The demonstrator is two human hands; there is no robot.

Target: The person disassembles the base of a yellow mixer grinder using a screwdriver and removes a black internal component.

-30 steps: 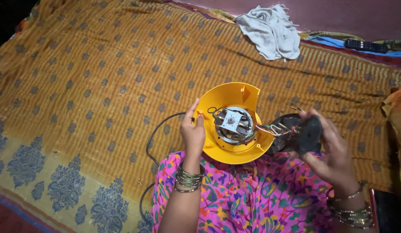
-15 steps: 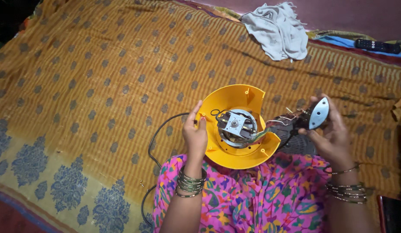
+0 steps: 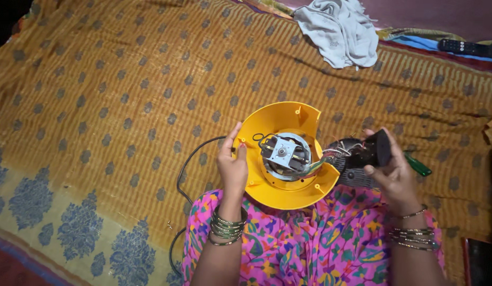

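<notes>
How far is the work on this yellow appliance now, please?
Done: the yellow housing lies open, its motor bare. In hand: the left hand steadies the rim; the right hand holds a black part joined by wires. Left: housing and part are still apart.

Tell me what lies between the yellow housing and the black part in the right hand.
In the head view, a bundle of thin wires runs from the motor in the yellow housing to the black part held by the right hand.
</notes>
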